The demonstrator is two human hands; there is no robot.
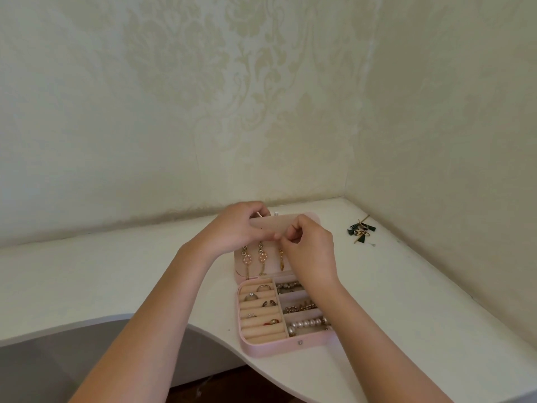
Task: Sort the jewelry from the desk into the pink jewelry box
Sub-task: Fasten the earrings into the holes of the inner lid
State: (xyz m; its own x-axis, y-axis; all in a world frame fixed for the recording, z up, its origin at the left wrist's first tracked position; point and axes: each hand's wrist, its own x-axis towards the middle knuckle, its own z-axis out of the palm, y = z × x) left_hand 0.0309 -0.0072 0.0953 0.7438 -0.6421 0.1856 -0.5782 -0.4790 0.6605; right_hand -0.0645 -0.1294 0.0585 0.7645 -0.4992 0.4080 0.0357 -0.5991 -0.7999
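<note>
The pink jewelry box (279,346) lies open on the white desk (406,301). Its ring rolls hold several rings (255,296); the right compartments hold bead pieces and a pearl strand (308,324). Gold dangling earrings (263,257) hang from the beige earring panel (273,223) in the upright lid. My left hand (235,226) grips the panel's left end. My right hand (308,247) pinches something small at the panel's lower edge, above a gold leaf earring (281,261); the pinched item is hidden by my fingers.
A small pile of dark green tassel earrings with gold parts (361,230) lies on the desk to the right, near the wall corner. The desk's curved front edge (203,330) runs just left of the box. Walls close in behind and to the right.
</note>
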